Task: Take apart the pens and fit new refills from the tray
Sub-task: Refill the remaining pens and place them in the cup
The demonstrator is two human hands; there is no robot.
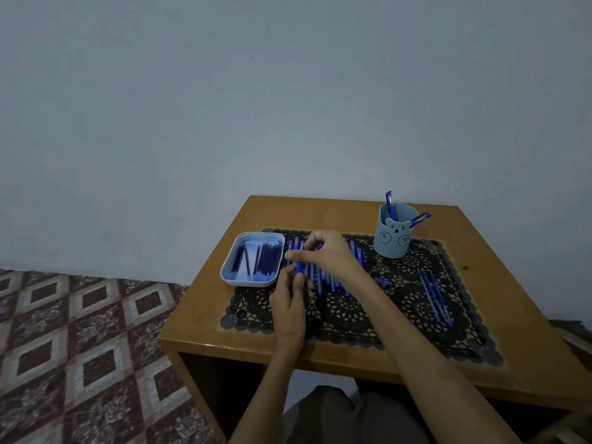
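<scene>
My left hand [290,301] grips a blue pen [299,267] upright over the black lace mat [349,312]. My right hand [326,254] reaches across from the right and pinches the pen's top end with thumb and fingers. Behind my hands, a row of blue pens [323,280] lies side by side on the mat, partly hidden. A pale blue tray [232,274] just left of my hands holds several dark blue refills [264,261]. More thin blue pieces [435,294] lie on the mat's right side.
A light blue bear-faced cup [394,235] with two blue pens stands at the back right of the small wooden table [256,341]. A small blue part [384,282] lies mid-mat. Patterned floor tiles [80,347] lie left; a plain wall rises behind.
</scene>
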